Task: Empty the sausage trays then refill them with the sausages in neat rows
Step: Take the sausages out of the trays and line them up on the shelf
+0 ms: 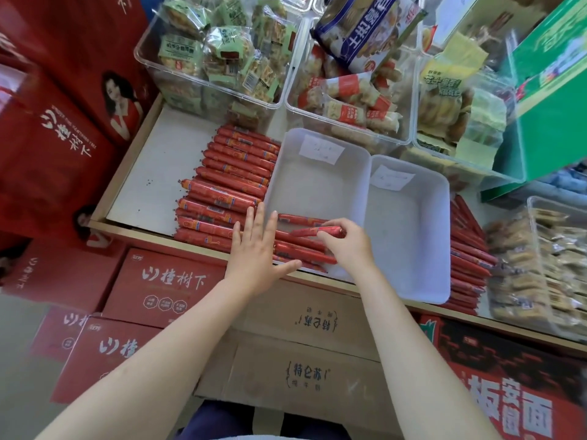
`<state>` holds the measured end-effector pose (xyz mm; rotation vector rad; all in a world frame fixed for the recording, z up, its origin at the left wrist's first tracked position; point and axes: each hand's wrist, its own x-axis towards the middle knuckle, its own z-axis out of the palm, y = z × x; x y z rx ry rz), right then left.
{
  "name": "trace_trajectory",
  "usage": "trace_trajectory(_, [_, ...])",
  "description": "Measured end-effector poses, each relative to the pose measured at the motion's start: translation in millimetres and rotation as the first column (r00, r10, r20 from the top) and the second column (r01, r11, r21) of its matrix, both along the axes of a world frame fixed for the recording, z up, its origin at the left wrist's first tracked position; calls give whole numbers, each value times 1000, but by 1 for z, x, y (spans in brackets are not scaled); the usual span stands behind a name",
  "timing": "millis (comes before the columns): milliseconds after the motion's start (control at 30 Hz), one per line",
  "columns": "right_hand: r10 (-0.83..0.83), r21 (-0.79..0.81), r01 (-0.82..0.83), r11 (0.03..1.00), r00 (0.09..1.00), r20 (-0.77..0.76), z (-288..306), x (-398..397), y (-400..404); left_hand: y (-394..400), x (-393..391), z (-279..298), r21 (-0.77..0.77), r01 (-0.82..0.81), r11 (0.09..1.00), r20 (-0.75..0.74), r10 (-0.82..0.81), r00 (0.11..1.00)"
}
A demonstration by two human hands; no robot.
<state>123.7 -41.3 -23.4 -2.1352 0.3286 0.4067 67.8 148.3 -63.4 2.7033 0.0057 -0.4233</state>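
Two white plastic trays sit side by side on the shelf. The left tray holds several red sausages lying in a row at its near end. The right tray holds only a paper slip. A pile of red sausages lies on the shelf left of the trays, and another pile of sausages lies to the right. My left hand rests flat with straight fingers over the left tray's near left edge. My right hand pinches one sausage above the row.
Clear bins of packaged snacks stand behind the trays, and another clear bin is at the right. A green box leans at the back right. Red cartons and brown cardboard boxes are stacked below the shelf's front edge.
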Motion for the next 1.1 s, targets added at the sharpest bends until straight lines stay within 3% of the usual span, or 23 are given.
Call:
trace_trajectory(67, [-129,290,135,947,991,-41,22,-15,-9,-4,-2,12,-111,9,994,139,7,990])
trace_trajectory(133, [-177,506,209,837,978,-110,40,-29,-20,-15,-7,32,-311,47,949,244,32,969])
trace_trajectory(200, [-225,633,283,720,959,-173,55,-40,-31,-30,-14,55,-514,21,858,189,89,978])
trace_trajectory(300, [-322,707,384,594,919,-229,67,-53,-53,-60,-23,81,-696,-114,709,-38,123,992])
trace_trajectory(367, [-349,721,416,555,903,-252,70,-63,-71,-84,-24,92,-722,-135,678,-99,92,991])
trace_trajectory(467, [-342,728,429,535,898,-279,70,-78,-105,-127,-20,101,-686,-131,715,-190,-2,982])
trace_trajectory(567, [-451,710,488,509,853,-263,66,-86,-152,-173,-13,92,-567,-50,822,-192,-73,979])
trace_trajectory(633, [-544,639,560,527,800,-253,63,-90,-193,-208,-12,74,-375,4,927,-127,-56,990])
trace_trajectory(700, [-539,460,541,703,829,-151,58,-90,-226,-229,-18,56,-203,-12,979,-79,-5,997])
trace_trajectory(767, [-391,150,390,908,920,-25,48,-83,-264,-252,-25,34,-84,-26,996,-82,19,996])
trace_trajectory(800, [-285,-34,285,958,958,12,41,-76,-280,-260,-28,26,-25,-29,999,-97,27,995])
trace_trajectory(867, [-106,-336,118,934,993,53,27,-57,-307,-269,-33,14,82,-24,996,-84,31,996])
trace_trajectory(933, [37,-561,38,827,992,122,13,-35,-323,-271,-34,8,117,-34,993,-34,38,999])
trace_trajectory(1033, [204,-691,81,718,925,321,1,6,-331,-269,-36,4,150,-12,989,-41,18,999])
trace_trajectory(1100, [276,-694,1,720,917,288,-7,29,-332,-269,-36,2,178,-1,984,-50,10,999])
